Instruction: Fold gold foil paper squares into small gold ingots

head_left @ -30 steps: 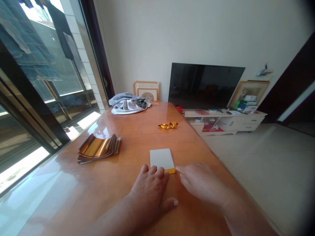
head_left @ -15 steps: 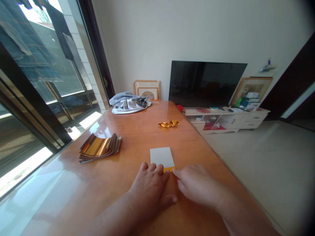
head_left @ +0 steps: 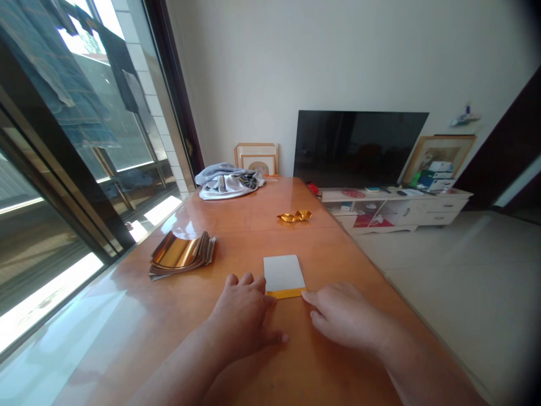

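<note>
A sheet of foil paper (head_left: 284, 272) lies white side up on the wooden table, with a narrow gold strip folded over along its near edge. My left hand (head_left: 243, 310) rests at the left end of that strip, fingers bent and apart, thumb spread out to the right on the table. At the strip's right end, the index fingertip of my right hand (head_left: 346, 316) touches the corner. Its thumb sits a little lower, apart from the index finger, and the remaining fingers are partly hidden. Neither hand grips the paper.
To the left is a curved stack of gold foil sheets (head_left: 181, 254). Beyond the paper sits a folded gold foil piece (head_left: 295, 216). A grey cloth bundle (head_left: 228, 181) lies at the table's far end. A television (head_left: 359, 149) and a low white cabinet (head_left: 406, 208) stand beyond the right edge.
My left hand has slid left along the folded strip, uncovering most of the gold edge. My right index finger stays at the right corner. The whole view has shifted slightly.
</note>
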Demonstrator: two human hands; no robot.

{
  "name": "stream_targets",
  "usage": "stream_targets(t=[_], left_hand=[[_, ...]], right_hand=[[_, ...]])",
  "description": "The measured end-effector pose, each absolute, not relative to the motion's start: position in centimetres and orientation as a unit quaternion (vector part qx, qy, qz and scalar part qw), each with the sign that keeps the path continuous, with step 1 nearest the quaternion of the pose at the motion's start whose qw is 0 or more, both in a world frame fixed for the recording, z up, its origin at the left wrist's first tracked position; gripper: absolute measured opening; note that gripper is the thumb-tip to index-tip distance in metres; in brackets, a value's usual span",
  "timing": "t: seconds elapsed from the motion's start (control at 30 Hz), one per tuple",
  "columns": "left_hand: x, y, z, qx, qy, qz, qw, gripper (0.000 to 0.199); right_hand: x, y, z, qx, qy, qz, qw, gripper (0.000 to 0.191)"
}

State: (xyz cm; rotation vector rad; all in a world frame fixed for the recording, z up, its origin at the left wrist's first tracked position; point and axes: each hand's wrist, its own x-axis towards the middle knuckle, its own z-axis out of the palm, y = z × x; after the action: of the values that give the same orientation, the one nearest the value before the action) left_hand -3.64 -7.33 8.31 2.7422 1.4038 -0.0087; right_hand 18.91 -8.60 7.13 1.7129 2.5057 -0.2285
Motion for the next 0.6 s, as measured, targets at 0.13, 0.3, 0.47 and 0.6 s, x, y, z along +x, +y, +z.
stream_targets(t=[0.13, 0.3, 0.47, 0.6], left_hand=[[-4.0, -7.3, 8.6, 0.883, 0.470, -0.008, 0.025, 0.052], [-4.6, -7.1, 8.7, 0.881, 0.473, -0.003, 0.033, 0.049], [-4.9, -6.5, 8.1, 0.881, 0.472, 0.028, 0.029, 0.041], [-4.7, -5.4, 7.1, 0.864, 0.497, 0.075, 0.017, 0.032]], right_hand=[[19.1, -8.7, 7.1, 0.560, 0.823, -0.079, 0.047, 0.029], [19.3, -8.6, 7.0, 0.559, 0.824, -0.082, 0.045, 0.028], [19.5, -8.2, 6.8, 0.559, 0.823, -0.094, 0.032, 0.027], [19.5, -7.9, 6.9, 0.560, 0.820, -0.116, 0.013, 0.024]])
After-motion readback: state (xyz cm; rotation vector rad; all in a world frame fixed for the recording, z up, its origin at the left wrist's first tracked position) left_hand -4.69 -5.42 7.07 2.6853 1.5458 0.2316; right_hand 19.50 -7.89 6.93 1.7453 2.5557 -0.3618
